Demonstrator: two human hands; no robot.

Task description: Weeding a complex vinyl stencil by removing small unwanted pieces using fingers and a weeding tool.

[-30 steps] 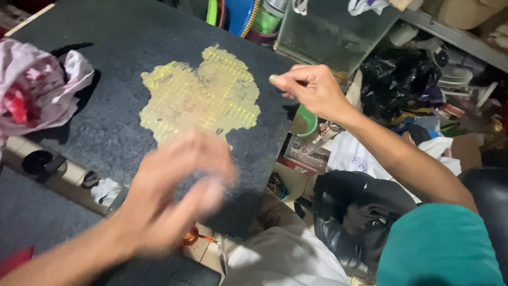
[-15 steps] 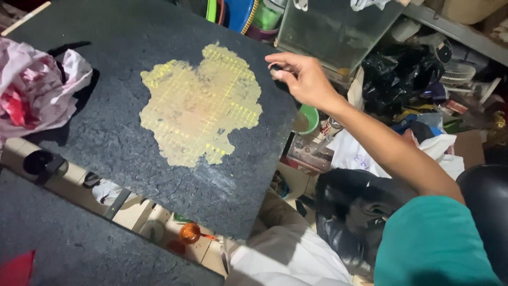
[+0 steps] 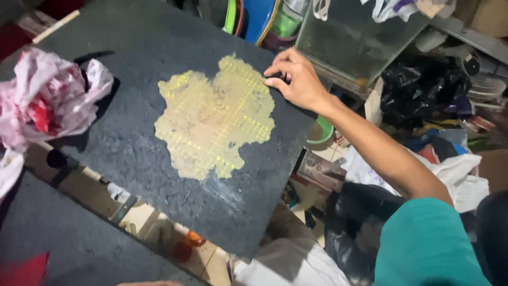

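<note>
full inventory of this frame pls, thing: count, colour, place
dark slab: 1, charcoal grey, tilted across centre
worn patch: 1, yellow with grid lines, middle of the slab
crumpled cloth: 1, pink and red, on the slab's left edge
glass tank: 1, clear greenish, top right
black plastic bags: several, black, right shelf area
white cloth: 1, white, right, beside the forearm
right hand: 1, fingers resting on the slab's upper right edge, nothing gripped
left hand: barely visible, at most a sliver at the bottom edge
</note>
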